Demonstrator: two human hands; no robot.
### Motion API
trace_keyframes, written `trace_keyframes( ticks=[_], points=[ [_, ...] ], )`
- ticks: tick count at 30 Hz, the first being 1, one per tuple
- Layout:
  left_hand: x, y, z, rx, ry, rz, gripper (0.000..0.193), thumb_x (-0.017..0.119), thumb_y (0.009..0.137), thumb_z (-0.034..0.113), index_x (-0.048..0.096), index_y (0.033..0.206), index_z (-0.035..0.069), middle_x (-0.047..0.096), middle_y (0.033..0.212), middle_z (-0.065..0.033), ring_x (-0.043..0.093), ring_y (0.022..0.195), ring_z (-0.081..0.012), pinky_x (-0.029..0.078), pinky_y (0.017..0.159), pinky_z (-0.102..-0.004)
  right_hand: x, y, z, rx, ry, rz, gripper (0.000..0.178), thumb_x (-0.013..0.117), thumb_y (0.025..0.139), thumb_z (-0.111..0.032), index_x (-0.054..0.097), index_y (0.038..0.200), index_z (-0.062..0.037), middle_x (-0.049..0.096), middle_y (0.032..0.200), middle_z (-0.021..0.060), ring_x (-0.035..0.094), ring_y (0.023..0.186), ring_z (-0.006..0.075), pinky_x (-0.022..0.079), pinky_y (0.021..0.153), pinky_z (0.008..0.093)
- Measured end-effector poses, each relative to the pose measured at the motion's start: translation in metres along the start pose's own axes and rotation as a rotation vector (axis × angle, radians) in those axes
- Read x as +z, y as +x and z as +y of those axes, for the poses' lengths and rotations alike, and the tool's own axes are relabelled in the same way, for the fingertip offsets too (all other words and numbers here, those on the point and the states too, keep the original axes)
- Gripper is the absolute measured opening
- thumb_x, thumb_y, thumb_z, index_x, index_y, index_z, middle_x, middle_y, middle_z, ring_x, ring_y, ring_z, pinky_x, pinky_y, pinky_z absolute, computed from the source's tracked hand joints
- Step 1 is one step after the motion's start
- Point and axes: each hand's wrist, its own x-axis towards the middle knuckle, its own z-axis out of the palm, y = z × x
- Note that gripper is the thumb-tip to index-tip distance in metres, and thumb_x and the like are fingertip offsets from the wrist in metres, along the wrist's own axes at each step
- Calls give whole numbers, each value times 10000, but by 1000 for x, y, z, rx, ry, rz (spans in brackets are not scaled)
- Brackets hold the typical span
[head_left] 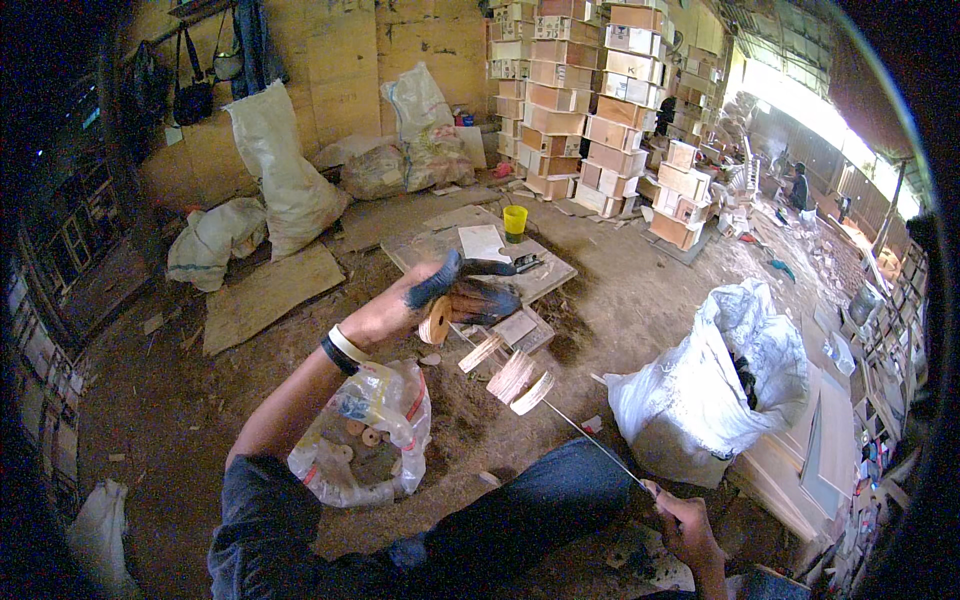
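My left hand (462, 292), its fingers stained dark, reaches out over the ground with a pale band and a dark band at the wrist. A round wooden disc with a centre hole (435, 323) is held against its lower palm. At the lower right my right hand (690, 525) grips the end of a thin metal rod (598, 446). Several pale wooden pieces (513, 377) sit along the rod's far end, below and right of my left hand. A clear plastic bag (408, 440) under my left forearm contains several small wooden discs (371, 437).
A low board (560, 272) carries a yellow cup (515, 222) and a white sheet (481, 243). On the right stands an open white sack (655, 400) with dark contents. Wooden boxes (553, 120) rise in stacks behind; full sacks (283, 165) lean by the wall. Another person (799, 187) is far back right.
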Motion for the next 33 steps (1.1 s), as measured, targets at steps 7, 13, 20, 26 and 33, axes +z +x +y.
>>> trace_keyframes(
  ticks=[7, 13, 20, 26, 33],
  points=[
    [18, 12, 2, 91, 28, -192, 700, 434, 989, 535, 413, 1416, -19, 552, 1364, -168, 537, 1255, -274, 391, 1088, -386, 3, 1, 2, -29, 49, 32, 293, 506, 976, -90, 626, 1217, 27, 671, 785, 170, 609, 626, 219, 466, 641, 293],
    [17, 23, -8, 157, -473, -61, 824, 350, 940, 682, 366, 1473, 54, 475, 1435, -187, 438, 1335, -310, 268, 1161, -437, 3, -4, 19, -26, -9, 134, 314, 474, 1007, -166, 639, 1198, 18, 713, 1059, 154, 680, 899, 280, 496, 838, 373],
    [3, 17, -95, 40, -546, 373, 598, 383, 1007, 506, 526, 1347, 36, 532, 1402, -144, 473, 1319, -283, 279, 1158, -408, -7, -18, 30, 34, 6, 443, 149, 507, 980, -132, 627, 1003, -49, 528, 627, 8, 481, 539, 91, 405, 525, 270],
    [25, -30, -279, -464, -138, 141, 442, 466, 998, 374, 598, 1244, 32, 669, 1185, -115, 623, 1113, -238, 458, 990, -373, -22, -41, 33, 205, 41, 693, 139, 499, 1000, -148, 582, 1033, -41, 517, 651, 0, 468, 564, 64, 376, 514, 252],
    [67, -130, -381, -947, 248, -176, 438, 477, 995, 366, 592, 1258, 35, 660, 1202, -107, 617, 1120, -233, 456, 993, -366, -34, -56, 37, 224, -170, 902, 235, 506, 942, -21, 589, 1158, 19, 647, 989, 64, 597, 872, 116, 474, 740, 257]
  ],
)
